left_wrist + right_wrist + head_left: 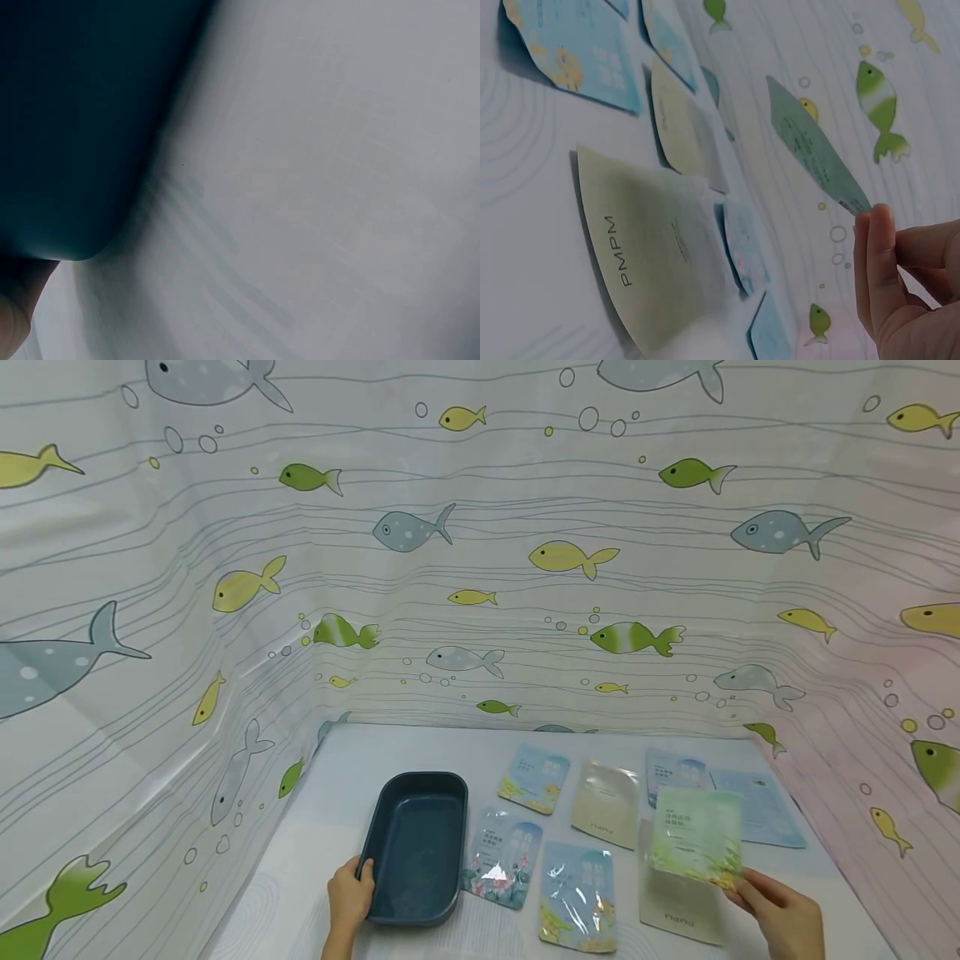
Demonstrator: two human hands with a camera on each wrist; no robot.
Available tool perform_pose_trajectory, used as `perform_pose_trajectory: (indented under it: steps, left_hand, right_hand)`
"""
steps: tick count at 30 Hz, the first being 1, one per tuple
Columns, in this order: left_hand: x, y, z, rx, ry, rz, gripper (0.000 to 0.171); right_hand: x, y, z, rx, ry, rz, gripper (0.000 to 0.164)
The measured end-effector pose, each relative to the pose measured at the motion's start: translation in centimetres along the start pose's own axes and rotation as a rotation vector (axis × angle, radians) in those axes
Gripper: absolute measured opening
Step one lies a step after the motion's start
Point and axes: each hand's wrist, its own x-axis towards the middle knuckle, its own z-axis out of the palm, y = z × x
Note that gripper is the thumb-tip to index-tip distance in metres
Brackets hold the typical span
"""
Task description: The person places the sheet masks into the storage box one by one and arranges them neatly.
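My left hand grips the near left rim of a dark blue rectangular tray, which stands on the white table. The left wrist view shows the tray's dark side and part of the hand at its corner. With fingertips and thumb, my right hand pinches a corner of a green face mask packet. In the right wrist view the packet is raised above the table, its printed back showing. Below it lies a beige PMPM packet, partly covered in the head view.
Several more flat packets lie right of the tray: a lotus-print one, two blue-yellow ones, a beige one. At the back right, a light blue packet lies next to another. A fish-print curtain surrounds the table.
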Motion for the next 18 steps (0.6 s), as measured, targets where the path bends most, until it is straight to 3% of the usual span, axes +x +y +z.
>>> perform_pose_trajectory:
  steps: [10, 18]
  left_hand:
    - [0.0, 0.1, -0.1, -0.001, -0.005, -0.002, 0.017]
    - [0.0, 0.1, -0.1, 0.0, -0.036, -0.032, 0.019]
  right_hand:
    - [-0.6, -1.6, 3.2, 0.064, -0.067, -0.14, 0.046]
    - [-1.1, -2.7, 4.9, 0.066, -0.117, -0.162, 0.049]
